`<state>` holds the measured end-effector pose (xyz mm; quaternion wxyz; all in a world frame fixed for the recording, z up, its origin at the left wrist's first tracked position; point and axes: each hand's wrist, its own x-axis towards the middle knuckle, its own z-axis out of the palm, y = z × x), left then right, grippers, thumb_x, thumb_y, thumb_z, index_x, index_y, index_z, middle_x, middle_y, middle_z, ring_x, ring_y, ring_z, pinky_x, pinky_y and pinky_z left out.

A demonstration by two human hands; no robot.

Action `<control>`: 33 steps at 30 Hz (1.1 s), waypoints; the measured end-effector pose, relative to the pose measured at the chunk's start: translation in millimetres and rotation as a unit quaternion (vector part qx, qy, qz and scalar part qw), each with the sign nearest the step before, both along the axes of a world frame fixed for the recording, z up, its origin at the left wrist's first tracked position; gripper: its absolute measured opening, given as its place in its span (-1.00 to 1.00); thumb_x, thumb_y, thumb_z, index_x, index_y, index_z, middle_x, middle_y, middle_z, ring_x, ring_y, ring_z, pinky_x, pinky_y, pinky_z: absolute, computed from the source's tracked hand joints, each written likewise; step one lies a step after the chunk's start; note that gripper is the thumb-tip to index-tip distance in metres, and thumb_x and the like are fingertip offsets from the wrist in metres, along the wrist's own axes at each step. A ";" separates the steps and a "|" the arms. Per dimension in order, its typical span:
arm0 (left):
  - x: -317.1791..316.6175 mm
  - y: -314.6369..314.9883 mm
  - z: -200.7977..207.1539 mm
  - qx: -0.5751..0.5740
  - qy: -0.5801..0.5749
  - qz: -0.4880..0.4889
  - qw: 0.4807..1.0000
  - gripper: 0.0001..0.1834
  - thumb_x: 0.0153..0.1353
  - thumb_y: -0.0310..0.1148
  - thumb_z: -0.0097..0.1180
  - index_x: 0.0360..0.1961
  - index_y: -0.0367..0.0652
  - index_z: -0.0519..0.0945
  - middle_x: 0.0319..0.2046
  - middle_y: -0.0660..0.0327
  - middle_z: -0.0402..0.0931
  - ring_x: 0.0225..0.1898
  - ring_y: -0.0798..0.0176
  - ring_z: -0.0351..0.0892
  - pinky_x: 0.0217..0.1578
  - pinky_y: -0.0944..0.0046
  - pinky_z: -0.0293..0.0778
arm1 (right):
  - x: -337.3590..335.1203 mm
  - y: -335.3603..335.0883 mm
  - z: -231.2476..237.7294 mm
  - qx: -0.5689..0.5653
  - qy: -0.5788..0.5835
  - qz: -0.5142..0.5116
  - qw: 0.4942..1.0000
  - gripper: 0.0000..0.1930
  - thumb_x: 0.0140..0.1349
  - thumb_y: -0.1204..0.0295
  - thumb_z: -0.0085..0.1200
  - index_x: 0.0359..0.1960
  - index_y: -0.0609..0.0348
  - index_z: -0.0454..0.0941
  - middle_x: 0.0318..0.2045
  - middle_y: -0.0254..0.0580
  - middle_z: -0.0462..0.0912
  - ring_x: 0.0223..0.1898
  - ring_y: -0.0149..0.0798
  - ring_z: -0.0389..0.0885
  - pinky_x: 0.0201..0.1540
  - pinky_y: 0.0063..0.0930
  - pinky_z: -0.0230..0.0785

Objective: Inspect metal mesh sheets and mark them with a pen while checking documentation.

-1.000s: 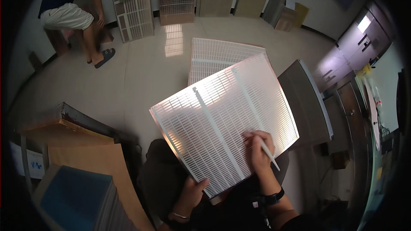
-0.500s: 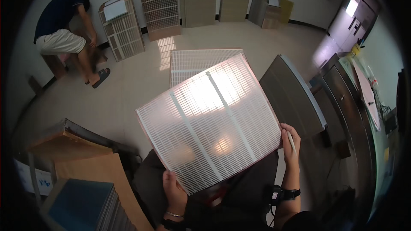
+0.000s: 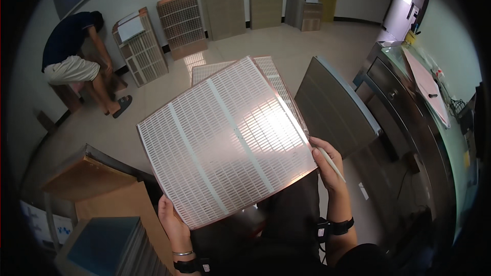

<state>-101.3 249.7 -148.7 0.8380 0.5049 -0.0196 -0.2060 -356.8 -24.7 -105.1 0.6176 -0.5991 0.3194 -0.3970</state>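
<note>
A thin rectangular panel (image 3: 204, 122), glossy with a white grid of small cells and coppery edges, is held tilted above my lap. My left hand (image 3: 171, 220) grips its near left corner, thumb on top. At the right edge, my right hand (image 3: 327, 161) is closed on the panel, and a slim pale pen-like tool (image 3: 332, 165) lies between its fingers. The fingers beneath the panel are hidden. Behind the held panel, a second grid-patterned panel (image 3: 271, 67) is partly covered. Bright light reflects off the held panel's right half.
Stacks of similar panels (image 3: 181, 20) lean along the far wall. A person (image 3: 71, 46) bends at the far left. Beside my right arm are a dark board (image 3: 332, 107) and a glass-topped desk (image 3: 445, 138). A wooden box (image 3: 110, 194) with blue-topped sheets (image 3: 105, 243) is near left.
The held panel and both hands have shifted left in view, and the glare has slid to its right side. The room's view has swung slightly. Both hands keep their grip.
</note>
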 end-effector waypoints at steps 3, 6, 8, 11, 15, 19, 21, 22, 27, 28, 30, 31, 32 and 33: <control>-5.2 6.6 -0.7 0.012 0.013 0.006 1.000 -0.74 0.37 -0.38 -0.18 -0.08 -0.36 0.41 -0.19 0.09 0.52 -0.19 0.28 0.53 -0.12 0.33 0.47 | -4.9 11.3 0.4 -0.026 0.027 0.008 0.999 -0.66 0.25 0.39 0.03 -0.01 0.36 0.47 -0.14 -0.15 0.58 -0.10 -0.39 0.49 -0.02 -0.55 0.29; -3.5 23.4 -12.7 0.025 -0.012 0.011 1.000 -0.75 0.37 -0.41 -0.19 -0.07 -0.36 0.41 -0.19 0.10 0.52 -0.20 0.30 0.53 -0.13 0.34 0.47 | -9.6 16.9 -5.2 -0.029 0.039 0.031 0.998 -0.66 0.25 0.38 0.01 0.00 0.34 0.48 -0.19 -0.16 0.60 -0.16 -0.39 0.52 -0.08 -0.57 0.33; -6.9 32.0 -17.8 0.038 -0.030 0.027 0.998 -0.76 0.37 -0.41 -0.19 -0.07 -0.36 0.41 -0.18 0.10 0.51 -0.19 0.31 0.52 -0.11 0.34 0.46 | -9.2 15.5 -17.4 -0.031 0.108 0.034 0.993 -0.67 0.27 0.38 -0.01 0.01 0.29 0.48 -0.24 -0.19 0.61 -0.21 -0.44 0.54 -0.13 -0.60 0.35; -12.5 29.7 -18.4 0.083 -0.067 0.051 0.993 -0.76 0.37 -0.41 -0.19 -0.08 -0.36 0.42 -0.18 0.12 0.51 -0.18 0.33 0.50 -0.09 0.34 0.43 | 8.7 17.4 -44.3 -0.140 0.136 -0.046 0.980 -0.70 0.28 0.41 -0.06 0.01 0.24 0.50 -0.30 -0.09 0.62 -0.31 -0.33 0.57 -0.19 -0.52 0.38; -16.8 25.0 -10.7 0.181 -0.072 0.092 0.977 -0.75 0.38 -0.40 -0.20 -0.08 -0.36 0.43 -0.18 0.15 0.50 -0.18 0.36 0.46 -0.07 0.36 0.38 | 20.7 23.5 -61.9 -0.306 0.123 -0.096 0.939 -0.70 0.23 0.48 -0.04 -0.01 0.25 0.49 -0.35 -0.04 0.60 -0.30 -0.17 0.56 -0.19 -0.44 0.38; -11.4 26.9 -14.3 0.213 -0.080 0.103 0.968 -0.74 0.38 -0.41 -0.20 -0.06 -0.36 0.43 -0.19 0.17 0.49 -0.20 0.37 0.45 -0.09 0.37 0.38 | 31.3 38.6 -64.0 -0.209 0.077 -0.030 0.974 -0.81 0.19 0.54 0.01 -0.16 0.28 0.51 -0.40 -0.12 0.60 -0.37 -0.29 0.57 -0.28 -0.51 0.40; -6.9 25.7 -19.8 0.239 -0.076 0.097 0.963 -0.74 0.38 -0.41 -0.21 -0.05 -0.36 0.43 -0.18 0.18 0.50 -0.21 0.37 0.45 -0.10 0.37 0.38 | 36.6 40.3 -74.2 -0.124 0.037 -0.053 0.990 -0.93 0.13 0.56 0.10 -0.36 0.26 0.48 -0.44 -0.22 0.60 -0.50 -0.44 0.55 -0.42 -0.59 0.40; -7.3 23.0 -20.4 0.247 -0.076 0.093 0.962 -0.74 0.38 -0.41 -0.21 -0.05 -0.36 0.43 -0.18 0.18 0.50 -0.21 0.37 0.45 -0.10 0.37 0.38 | 36.3 39.0 -77.1 -0.117 0.039 -0.056 0.991 -0.93 0.13 0.56 0.10 -0.36 0.26 0.48 -0.44 -0.22 0.60 -0.50 -0.44 0.55 -0.42 -0.59 0.40; 0.3 22.9 -37.0 0.208 -0.048 0.081 0.974 -0.76 0.37 -0.41 -0.18 -0.09 -0.35 0.43 -0.21 0.17 0.50 -0.22 0.36 0.47 -0.13 0.38 0.39 | 34.2 30.1 -88.0 -0.250 0.090 -0.068 0.962 -0.85 -0.01 0.53 0.24 -0.45 0.19 0.47 -0.52 -0.23 0.58 -0.57 -0.39 0.52 -0.49 -0.55 0.38; 1.2 23.2 -39.9 0.214 -0.047 0.075 0.973 -0.76 0.37 -0.41 -0.18 -0.09 -0.35 0.43 -0.21 0.17 0.50 -0.22 0.36 0.47 -0.13 0.38 0.39 | 33.3 27.5 -88.5 -0.245 0.094 -0.072 0.962 -0.85 -0.01 0.53 0.24 -0.45 0.19 0.47 -0.52 -0.23 0.58 -0.57 -0.39 0.52 -0.49 -0.55 0.38; 1.1 20.6 -41.1 0.193 -0.047 0.055 0.978 -0.79 0.36 -0.42 -0.16 -0.11 -0.34 0.43 -0.22 0.17 0.51 -0.23 0.35 0.48 -0.14 0.38 0.42 | 32.1 22.7 -88.0 -0.300 0.083 -0.056 0.949 -0.85 -0.04 0.54 0.24 -0.50 0.18 0.47 -0.54 -0.20 0.57 -0.60 -0.32 0.50 -0.51 -0.52 0.37; 0.8 18.0 -39.0 0.198 -0.045 0.052 0.978 -0.79 0.36 -0.42 -0.16 -0.11 -0.34 0.43 -0.22 0.17 0.51 -0.23 0.35 0.48 -0.14 0.38 0.42 | 31.9 21.2 -87.1 -0.295 0.087 -0.057 0.950 -0.85 -0.04 0.54 0.24 -0.50 0.18 0.47 -0.54 -0.20 0.57 -0.60 -0.32 0.50 -0.51 -0.52 0.37; 0.5 14.9 -35.2 0.192 -0.032 0.050 0.980 -0.79 0.36 -0.42 -0.15 -0.12 -0.34 0.43 -0.22 0.17 0.51 -0.23 0.35 0.49 -0.15 0.37 0.43 | 31.9 20.2 -85.3 -0.300 0.096 -0.051 0.948 -0.84 -0.04 0.54 0.25 -0.51 0.18 0.47 -0.54 -0.19 0.57 -0.60 -0.29 0.51 -0.51 -0.51 0.38; 0.1 12.1 -32.3 0.184 -0.019 0.051 0.981 -0.79 0.35 -0.41 -0.14 -0.12 -0.34 0.43 -0.22 0.16 0.52 -0.24 0.35 0.50 -0.15 0.37 0.44 | 32.0 20.0 -83.6 -0.306 0.105 -0.045 0.945 -0.84 -0.05 0.54 0.25 -0.53 0.18 0.46 -0.55 -0.19 0.56 -0.60 -0.27 0.51 -0.51 -0.50 0.38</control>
